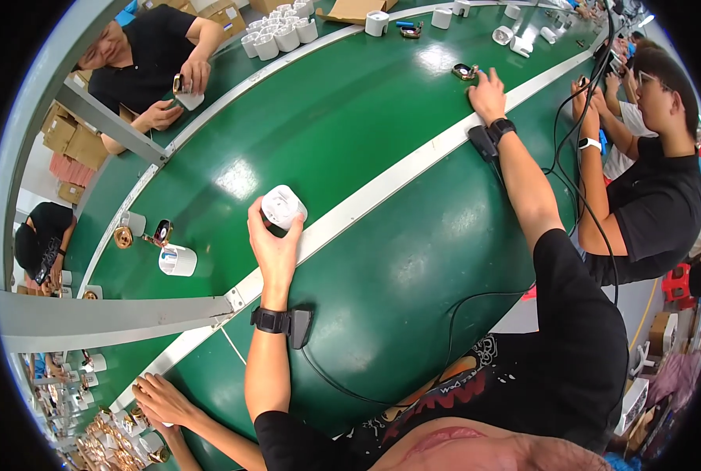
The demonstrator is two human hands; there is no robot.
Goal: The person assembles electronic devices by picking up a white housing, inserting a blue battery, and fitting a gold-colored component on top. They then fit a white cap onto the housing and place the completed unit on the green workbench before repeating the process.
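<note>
My left hand [275, 247] grips a white round plastic housing [284, 206] over the green belt, its fingers and thumb around the sides. My right hand [488, 96] stretches far out to the right over the belt's near rail, fingers extended and apart. Just beyond its fingertips lies a small black-and-gold round part [465, 72]; whether they touch it I cannot tell. Each of my wrists wears a black strap with a small dark box on it. To the left on the belt are a white cup-shaped housing [177, 261] and a black-and-gold part [163, 231].
A white rail [397, 174] divides the belt from the green worktop [413, 275]. A grey metal frame [115, 320] crosses at left. Black cables [564, 169] hang at right. Co-workers sit across, right and lower left. White housings [286, 38] are grouped at the far side.
</note>
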